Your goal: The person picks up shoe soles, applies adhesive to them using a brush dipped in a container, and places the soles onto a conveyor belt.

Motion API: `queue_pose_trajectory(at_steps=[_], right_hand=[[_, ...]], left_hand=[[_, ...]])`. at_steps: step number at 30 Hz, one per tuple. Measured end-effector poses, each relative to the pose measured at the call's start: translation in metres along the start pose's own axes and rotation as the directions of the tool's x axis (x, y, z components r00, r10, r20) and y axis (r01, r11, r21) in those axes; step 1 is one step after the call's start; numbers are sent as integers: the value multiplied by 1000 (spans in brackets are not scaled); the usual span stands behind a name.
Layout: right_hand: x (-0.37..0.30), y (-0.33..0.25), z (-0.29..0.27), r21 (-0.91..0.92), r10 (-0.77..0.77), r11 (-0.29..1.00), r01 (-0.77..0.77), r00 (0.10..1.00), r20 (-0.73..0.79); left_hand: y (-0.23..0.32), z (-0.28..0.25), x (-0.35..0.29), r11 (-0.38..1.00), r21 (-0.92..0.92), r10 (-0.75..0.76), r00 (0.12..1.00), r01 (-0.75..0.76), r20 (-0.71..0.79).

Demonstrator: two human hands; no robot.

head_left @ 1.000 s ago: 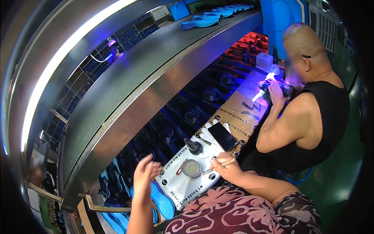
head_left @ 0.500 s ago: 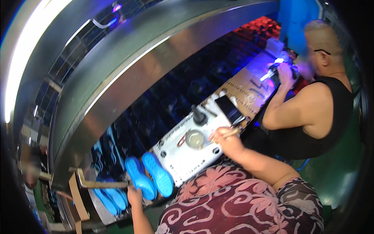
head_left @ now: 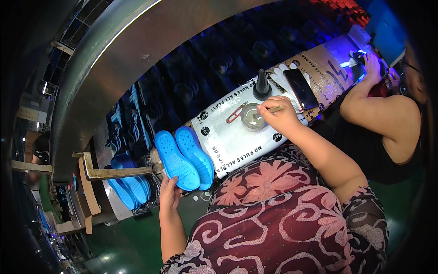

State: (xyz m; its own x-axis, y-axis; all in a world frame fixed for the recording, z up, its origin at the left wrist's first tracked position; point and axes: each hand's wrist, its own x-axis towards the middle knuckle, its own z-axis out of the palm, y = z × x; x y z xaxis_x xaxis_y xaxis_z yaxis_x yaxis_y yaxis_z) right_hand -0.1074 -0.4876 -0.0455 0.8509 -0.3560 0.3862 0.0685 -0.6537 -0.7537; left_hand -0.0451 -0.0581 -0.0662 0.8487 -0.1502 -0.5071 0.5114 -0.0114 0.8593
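Blue shoe soles (head_left: 132, 182) lie farthest left, close together, next to a wooden strip (head_left: 118, 172). Just right of that strip is the pair in play, side by side, the left-hand sole (head_left: 175, 160) slightly overlapping its mate (head_left: 197, 157). I'd judge them light, springy moulded foam or rubber: they should flex under a squeeze, forgive a drop, and stay grippy unless wetted.

At the near end of the left-hand sole, the person's left hand (head_left: 170, 192) has thumb and fingers drawn in at the rim, touching it; whether it pinches firmly I cannot tell. That near rim looks a good hold, thumb above and fingers below, leaving the recessed upper face clear. Lifted by one end, the far, hole-dotted end would probably sag a little.

Next rightward comes the white plastic-wrapped pad (head_left: 226, 141), bearing a red wire-like loop (head_left: 234, 114), a round cup (head_left: 252, 119) and, farther back, a dark cone-topped bottle (head_left: 262, 89). Above the cup's right side, the right hand (head_left: 282, 115) closes narrowly round a thin wooden-handled brush (head_left: 276, 109). Beyond lie a white glove (head_left: 279, 78) and a black phone (head_left: 301, 89).
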Motion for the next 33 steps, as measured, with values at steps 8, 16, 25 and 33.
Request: queue_pose_trajectory(at_steps=[8, 16, 25, 33], right_hand=[[5, -19, -12, 53, 77, 996, -76, 997, -20], [-6, -11, -8, -21, 43, 999, -42, 998, 50], [-14, -56, -26, 561, 376, 757, -334, 926, 43], [-27, -121, -30, 301, -229, 932, 201, 972, 58]], left_hand=[[7, 8, -3, 956, -222, -182, 981, 192, 64], [12, 17, -5, 963, -215, -113, 971, 160, 212], [37, 111, -42, 932, 59, 351, 932, -357, 88], [49, 149, -59, 789, 154, 586, 804, -594, 98]])
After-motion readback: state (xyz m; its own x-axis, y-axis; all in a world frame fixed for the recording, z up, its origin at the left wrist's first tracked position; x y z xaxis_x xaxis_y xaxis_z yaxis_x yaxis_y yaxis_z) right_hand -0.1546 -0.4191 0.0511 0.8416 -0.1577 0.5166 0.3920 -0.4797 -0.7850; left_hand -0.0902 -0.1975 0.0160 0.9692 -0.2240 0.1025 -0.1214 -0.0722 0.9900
